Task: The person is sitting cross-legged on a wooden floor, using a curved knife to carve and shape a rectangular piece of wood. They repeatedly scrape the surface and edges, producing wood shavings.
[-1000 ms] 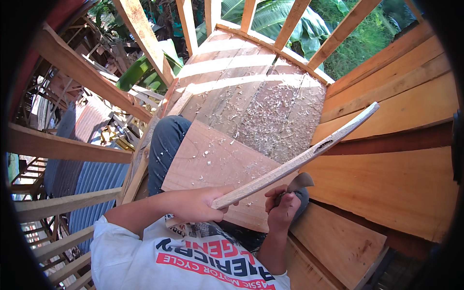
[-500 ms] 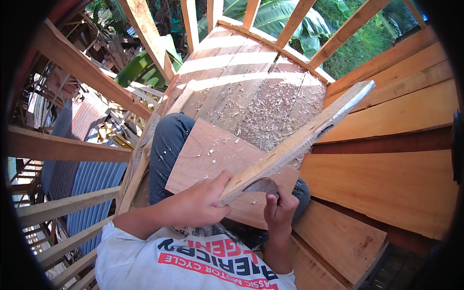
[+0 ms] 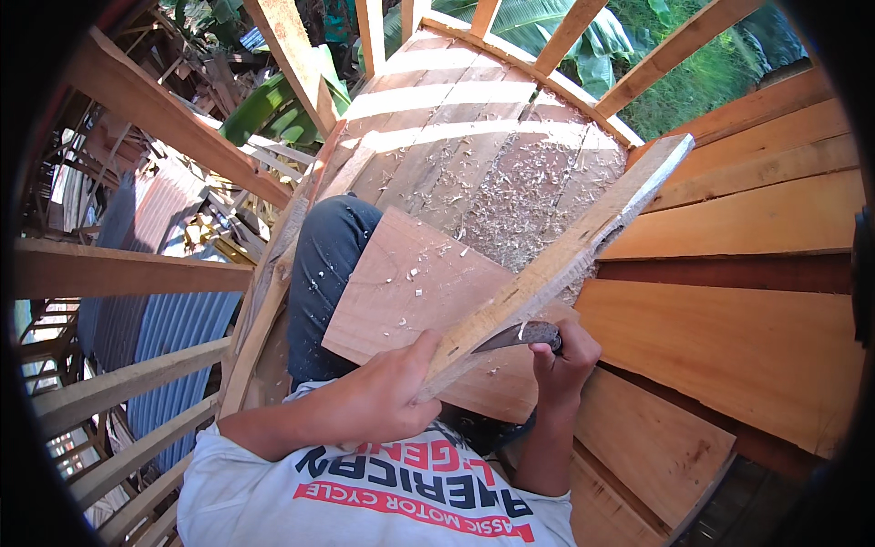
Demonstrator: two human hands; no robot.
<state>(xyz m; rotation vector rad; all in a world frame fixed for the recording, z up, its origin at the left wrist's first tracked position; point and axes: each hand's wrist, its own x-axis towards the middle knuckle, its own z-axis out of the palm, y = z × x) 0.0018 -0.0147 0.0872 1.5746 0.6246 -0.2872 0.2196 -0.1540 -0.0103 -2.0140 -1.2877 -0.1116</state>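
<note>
My left hand (image 3: 398, 376) is closed around the near end of a long wooden batten (image 3: 547, 273), which slants away up to the right. In my right hand (image 3: 567, 363) is a curved knife (image 3: 512, 335) with a dark blade, my fingers wrapped round its handle. The blade lies along the batten's right-hand edge, close to my left hand; a pale curl of wood sits on it. Beneath both lies a flat wooden board (image 3: 401, 287) across my lap, with a few small chips on it. The batten's right side looks rough and freshly cut.
Wood shavings (image 3: 519, 201) cover the plank floor (image 3: 401, 182) ahead. Stacked planks (image 3: 720, 328) rise on the right. A slatted wooden railing (image 3: 182, 128) runs along the left and far sides, with corrugated roofing sheets (image 3: 182, 328) below it and plants beyond.
My right hand has moved right and slightly away from me, turning the knife so its blade shows more edge-on. A pale curl now shows on the blade. My left hand keeps its grip.
</note>
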